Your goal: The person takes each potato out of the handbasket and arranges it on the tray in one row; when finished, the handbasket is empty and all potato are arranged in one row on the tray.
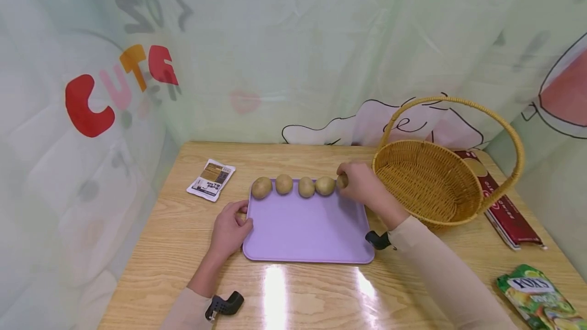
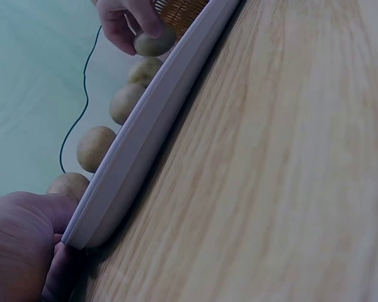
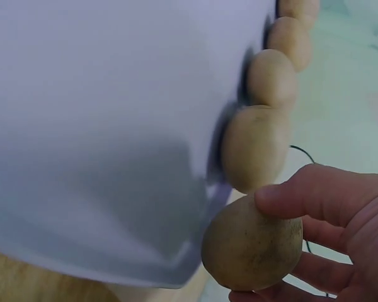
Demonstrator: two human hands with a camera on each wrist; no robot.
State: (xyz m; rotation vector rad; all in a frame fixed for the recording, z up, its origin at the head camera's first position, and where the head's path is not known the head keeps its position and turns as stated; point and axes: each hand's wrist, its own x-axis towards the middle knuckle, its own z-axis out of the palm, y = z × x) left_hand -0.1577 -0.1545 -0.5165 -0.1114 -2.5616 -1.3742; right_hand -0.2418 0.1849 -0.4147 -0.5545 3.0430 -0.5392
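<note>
A lilac tray [image 1: 307, 228] lies on the wooden table. Along its far edge several potatoes [image 1: 284, 184] sit in a row. My right hand [image 1: 362, 182] grips another potato [image 3: 252, 244] at the tray's far right corner, thumb on top and fingers curled round the side. In the right wrist view that potato is right beside the end one of the row [image 3: 255, 148]. My left hand [image 1: 229, 229] holds the tray's left edge, its thumb at the rim in the left wrist view and its other fingers partly hidden below.
A wicker basket [image 1: 424, 182] with a tall handle stands right of the tray, near my right forearm. Behind it lies a dark red package [image 1: 509, 213]. A green Fox's bag [image 1: 538, 297] is at the near right, and a white packet [image 1: 211, 180] at the back left. Printed curtains surround the table.
</note>
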